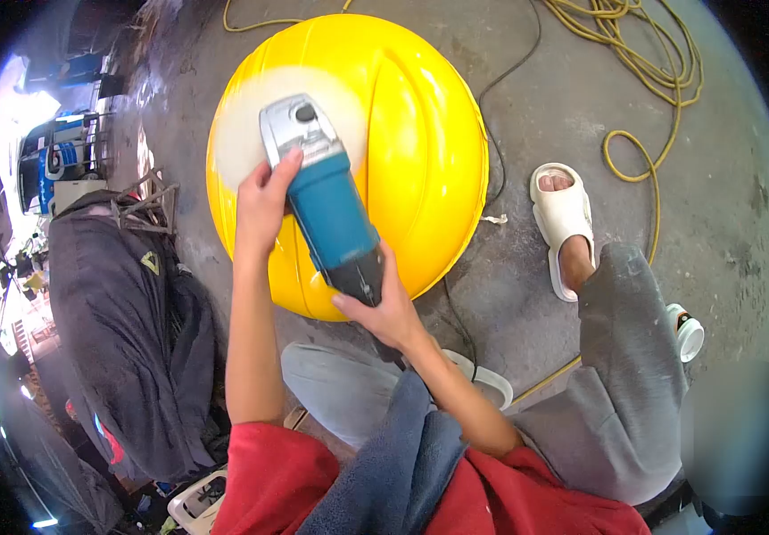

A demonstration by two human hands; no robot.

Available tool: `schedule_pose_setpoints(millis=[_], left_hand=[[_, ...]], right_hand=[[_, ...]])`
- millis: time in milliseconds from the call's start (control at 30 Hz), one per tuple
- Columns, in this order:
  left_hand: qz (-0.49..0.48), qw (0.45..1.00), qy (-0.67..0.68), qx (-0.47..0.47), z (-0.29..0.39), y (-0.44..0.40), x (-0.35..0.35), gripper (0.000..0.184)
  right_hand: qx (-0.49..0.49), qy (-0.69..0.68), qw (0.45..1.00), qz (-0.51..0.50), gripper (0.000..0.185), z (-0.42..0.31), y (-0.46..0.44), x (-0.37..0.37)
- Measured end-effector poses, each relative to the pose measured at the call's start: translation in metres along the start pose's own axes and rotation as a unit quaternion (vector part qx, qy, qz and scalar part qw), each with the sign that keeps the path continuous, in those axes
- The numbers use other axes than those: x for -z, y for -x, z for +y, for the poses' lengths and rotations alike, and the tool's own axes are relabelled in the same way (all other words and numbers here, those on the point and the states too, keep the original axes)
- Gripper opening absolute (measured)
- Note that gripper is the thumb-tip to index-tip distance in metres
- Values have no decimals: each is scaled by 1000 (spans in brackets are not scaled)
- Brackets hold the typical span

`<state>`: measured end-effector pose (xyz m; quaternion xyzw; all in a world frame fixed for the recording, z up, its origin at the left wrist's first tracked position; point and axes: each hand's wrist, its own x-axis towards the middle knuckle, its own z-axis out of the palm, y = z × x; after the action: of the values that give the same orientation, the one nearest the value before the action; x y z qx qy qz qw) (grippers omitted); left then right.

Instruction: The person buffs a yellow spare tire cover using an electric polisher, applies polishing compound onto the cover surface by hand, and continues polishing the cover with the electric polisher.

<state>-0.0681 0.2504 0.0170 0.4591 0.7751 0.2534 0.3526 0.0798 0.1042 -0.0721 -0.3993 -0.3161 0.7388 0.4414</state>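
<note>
A teal and silver power tool [329, 209] with a round white pad [235, 125] lies over the upper left of a glossy yellow rounded object [429, 160]. The pad's edge looks blurred. My left hand [264, 201] is closed at the tool's front, near the silver head, with the thumb on top. Around the black rear handle my right hand [389, 303] is wrapped, fingers partly hidden beneath it. A dark cord runs from the handle area along the floor.
A yellow hose [643, 53] coils on the concrete floor at the upper right. My sandalled foot [563, 218] is right of the yellow object, with a white container [688, 334] farther right. Dark cloth [130, 330] covers something at left, beside a metal stand [154, 209].
</note>
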Motion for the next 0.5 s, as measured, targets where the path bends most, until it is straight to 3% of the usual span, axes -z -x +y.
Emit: schedule_pose_setpoints(millis=[167, 300, 367, 433, 500], left_hand=[[10, 1000, 23, 12, 24, -33, -7, 60], [46, 997, -46, 28, 28, -28, -2, 60], [15, 999, -28, 31, 30, -31, -1, 59], [-2, 999, -34, 24, 32, -41, -5, 58], [-17, 999, -36, 15, 43, -41, -11, 58]], right_hand=[[-10, -36, 999, 17, 95, -19, -35, -4], [-29, -40, 999, -22, 95, -16, -40, -1], [-26, -47, 998, -26, 96, -12, -40, -6], [6, 6, 999, 43, 96, -13, -42, -9], [3, 5, 999, 49, 97, -19, -43, -8]])
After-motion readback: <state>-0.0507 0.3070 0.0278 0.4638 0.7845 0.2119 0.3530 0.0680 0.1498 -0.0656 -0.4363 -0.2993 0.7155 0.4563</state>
